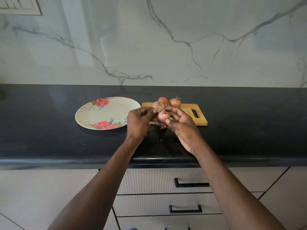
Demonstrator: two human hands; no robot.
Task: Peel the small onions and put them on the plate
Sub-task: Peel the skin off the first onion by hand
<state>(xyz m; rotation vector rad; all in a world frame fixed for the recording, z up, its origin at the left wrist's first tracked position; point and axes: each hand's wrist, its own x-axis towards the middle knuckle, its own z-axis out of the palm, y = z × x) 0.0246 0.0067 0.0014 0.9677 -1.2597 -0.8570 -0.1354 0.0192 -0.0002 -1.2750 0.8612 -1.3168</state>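
Observation:
My right hand [180, 121] grips a small pink onion [163, 116], partly peeled, with thumb and fingers around it. My left hand [140, 121] pinches at the onion's skin from the left, fingers curled. Both hands hover above the near left corner of a wooden cutting board [187, 112]. Three unpeeled onions sit on the board behind the hands: one at the left [158, 105], one in the middle [163, 100], one at the right [175, 102]. A white plate [93, 113] with red roses lies to the left, with nothing on it.
Bits of onion skin [162, 126] lie on the black countertop [249, 130] under the hands. A marble wall stands behind. Drawers with black handles [191, 184] are below the counter edge.

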